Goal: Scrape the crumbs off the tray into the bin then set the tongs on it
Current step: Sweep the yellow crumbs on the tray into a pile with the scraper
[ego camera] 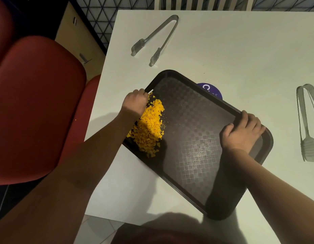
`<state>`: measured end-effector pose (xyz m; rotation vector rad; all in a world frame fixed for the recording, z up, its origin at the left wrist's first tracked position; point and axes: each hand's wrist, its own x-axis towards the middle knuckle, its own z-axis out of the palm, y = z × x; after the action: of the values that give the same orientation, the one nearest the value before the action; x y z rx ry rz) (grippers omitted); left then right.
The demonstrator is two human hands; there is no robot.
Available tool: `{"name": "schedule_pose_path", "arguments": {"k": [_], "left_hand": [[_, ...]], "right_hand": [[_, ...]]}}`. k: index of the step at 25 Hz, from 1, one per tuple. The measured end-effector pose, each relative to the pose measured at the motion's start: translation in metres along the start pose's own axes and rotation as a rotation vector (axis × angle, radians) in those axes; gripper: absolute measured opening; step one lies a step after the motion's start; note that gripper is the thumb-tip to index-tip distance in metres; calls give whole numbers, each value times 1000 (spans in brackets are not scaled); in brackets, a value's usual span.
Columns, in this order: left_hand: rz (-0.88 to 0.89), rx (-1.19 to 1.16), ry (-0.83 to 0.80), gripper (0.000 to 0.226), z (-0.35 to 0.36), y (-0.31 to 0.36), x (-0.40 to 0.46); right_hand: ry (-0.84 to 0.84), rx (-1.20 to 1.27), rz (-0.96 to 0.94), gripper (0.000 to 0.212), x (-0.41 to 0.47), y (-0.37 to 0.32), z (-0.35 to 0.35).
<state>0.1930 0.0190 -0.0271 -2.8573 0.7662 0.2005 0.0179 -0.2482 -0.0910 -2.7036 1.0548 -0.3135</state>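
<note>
Crumbs (149, 127) remain heaped at the tray's (196, 147) left edge, unscraped. Left hand (135, 103) pinches a thin scraper; right hand (242, 132) grips the tray's right rim. Tongs (156, 37) lie on the bench beyond the tray, not yet placed.

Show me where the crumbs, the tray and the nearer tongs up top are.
crumbs (150, 127), head view, middle of the yellow pile.
tray (193, 138), head view, bare checkered floor.
tongs (159, 35), head view, on one arm, far side of table.

white table (223, 50) | red chair (34, 106) | tiled floor (96, 226) | dim light
</note>
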Motion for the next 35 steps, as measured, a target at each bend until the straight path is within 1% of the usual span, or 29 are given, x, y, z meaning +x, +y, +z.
{"name": "schedule_pose_path", "arguments": {"k": [2,3,5,7,9,10,11,13,14,16,17,19,20,23,24,26,27,28,30,32,35], "left_hand": [[32,20,-14,17,2,-2,-5],[65,28,18,13,2,-5,-11],[113,41,47,19,13,-16,-25],[121,-50,-3,16,21,-27,-42],[156,-82,-20,11,21,-29,-54],[156,-91,-26,12,20,-28,-54],[145,-79,17,13,18,-25,-51],[52,-40,115,13,11,-19,-38],[16,-56,125,10,5,-13,-31],[-37,-61,12,17,-3,-3,-16],[-29,-36,-29,21,-4,1,-12],[-26,-12,-55,24,-2,5,-11],[-39,-53,-54,23,1,4,-11],[-28,-213,9,23,10,-9,-19],[-1,-242,57,24,12,-14,-22],[-1,-231,150,24,8,-15,-30],[-14,-261,179,23,3,-7,-31],[-60,-355,172,22,-6,9,-29],[-187,-503,43,22,-22,54,-23],[-228,-587,-30,24,-24,100,-17],[-311,-647,-21,25,-16,129,-9]], "right_hand": [[-3,-4,0,58,0,0,-1],[-6,-5,0,58,0,0,-1],[-9,-5,-3,58,0,0,-2],[-12,-7,0,58,0,0,-2],[-12,-5,1,59,0,0,-2],[-8,1,-3,59,0,0,-3],[-1,8,-6,59,-1,-1,-3],[10,16,-9,59,-1,-2,-3],[11,19,-8,59,-1,-2,-3],[6,24,2,60,-1,-2,-4],[2,20,6,60,-1,-2,-4],[0,12,4,60,-1,-2,-4],[-2,10,3,60,-1,-2,-4],[-13,1,9,60,0,-2,-4],[-12,1,7,60,0,-2,-4],[-9,5,2,60,-1,-2,-4],[-7,6,2,60,-1,-2,-4],[-2,5,0,60,-1,-2,-3],[3,-1,-3,60,0,-2,-3],[0,-3,1,59,0,-1,-3],[18,7,-5,59,0,-1,-1]]}}
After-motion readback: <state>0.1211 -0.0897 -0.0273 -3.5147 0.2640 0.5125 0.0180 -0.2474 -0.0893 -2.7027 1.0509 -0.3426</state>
